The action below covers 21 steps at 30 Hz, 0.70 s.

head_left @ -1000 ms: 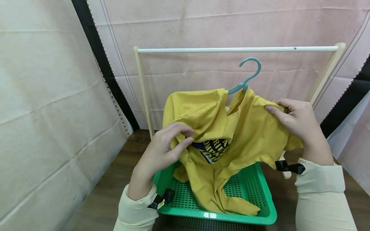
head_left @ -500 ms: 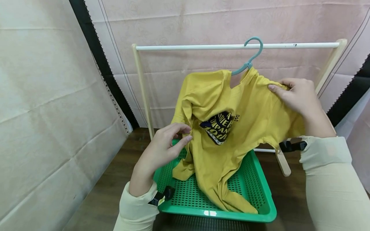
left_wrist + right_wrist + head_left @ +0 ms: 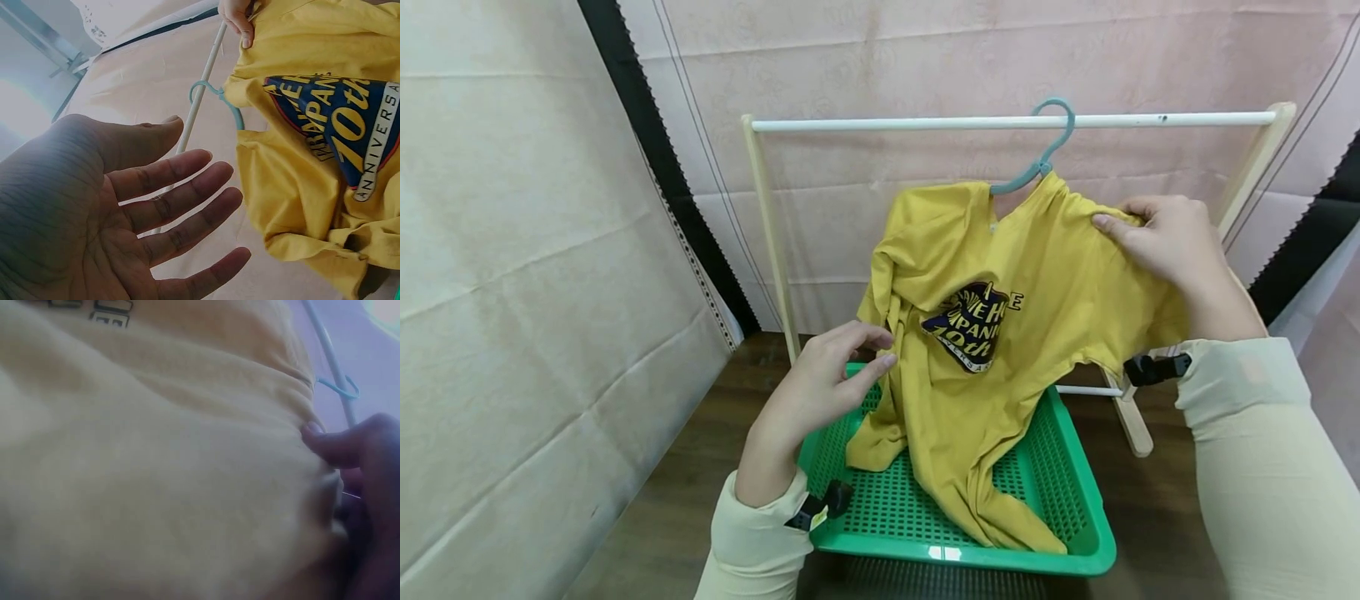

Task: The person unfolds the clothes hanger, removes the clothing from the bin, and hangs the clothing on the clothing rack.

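Observation:
A yellow shirt with a dark printed emblem hangs on a light-blue hanger. The hanger's hook sits at the white rail, curling over it in the head view. My right hand pinches the shirt's shoulder, thumb in front; in the right wrist view the thumb presses into the cloth. Whether the hanger's arm lies under that grip is hidden. My left hand hovers at the shirt's left side, fingers loosely bent and holding nothing. In the left wrist view its fingers are spread, apart from the cloth.
The shirt's lower end droops into a green perforated basket on the dark wooden table. The rack's cream posts stand at both sides, with a foot beside the basket. Pale cloth hangs behind.
My right hand has raised the shirt and hanger, bringing the hook from below the rail up to it. More of the emblem shows. My left hand has barely moved as the cloth rose beside it.

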{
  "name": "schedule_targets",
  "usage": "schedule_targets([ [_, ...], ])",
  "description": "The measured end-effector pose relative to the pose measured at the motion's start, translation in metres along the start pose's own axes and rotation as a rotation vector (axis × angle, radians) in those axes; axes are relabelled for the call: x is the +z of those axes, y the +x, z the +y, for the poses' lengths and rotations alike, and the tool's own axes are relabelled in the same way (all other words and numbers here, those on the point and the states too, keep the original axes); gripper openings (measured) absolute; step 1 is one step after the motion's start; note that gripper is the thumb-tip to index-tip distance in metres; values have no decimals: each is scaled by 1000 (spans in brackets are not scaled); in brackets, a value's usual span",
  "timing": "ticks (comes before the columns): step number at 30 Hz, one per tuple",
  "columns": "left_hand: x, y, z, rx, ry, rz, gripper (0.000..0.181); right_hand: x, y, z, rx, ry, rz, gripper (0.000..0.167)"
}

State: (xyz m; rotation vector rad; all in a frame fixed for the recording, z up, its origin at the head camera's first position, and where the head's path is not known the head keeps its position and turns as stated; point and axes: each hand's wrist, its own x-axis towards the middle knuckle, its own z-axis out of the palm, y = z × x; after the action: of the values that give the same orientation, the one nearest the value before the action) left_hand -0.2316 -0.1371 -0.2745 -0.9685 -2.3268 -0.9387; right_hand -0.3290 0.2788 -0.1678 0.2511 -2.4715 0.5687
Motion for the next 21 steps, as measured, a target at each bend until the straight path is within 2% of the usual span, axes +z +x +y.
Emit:
schedule_targets([
  [6, -2, 0, 2, -1, -5, -7, 20, 2, -2, 4, 8, -17, -20, 54],
  [17, -2, -2, 2, -9, -18, 0, 17, 11, -3, 5, -38, -66, 67, 47],
  [21, -2, -2, 2, -12, -22, 0, 17, 15, -6, 3, -141, -22, 145, 38],
])
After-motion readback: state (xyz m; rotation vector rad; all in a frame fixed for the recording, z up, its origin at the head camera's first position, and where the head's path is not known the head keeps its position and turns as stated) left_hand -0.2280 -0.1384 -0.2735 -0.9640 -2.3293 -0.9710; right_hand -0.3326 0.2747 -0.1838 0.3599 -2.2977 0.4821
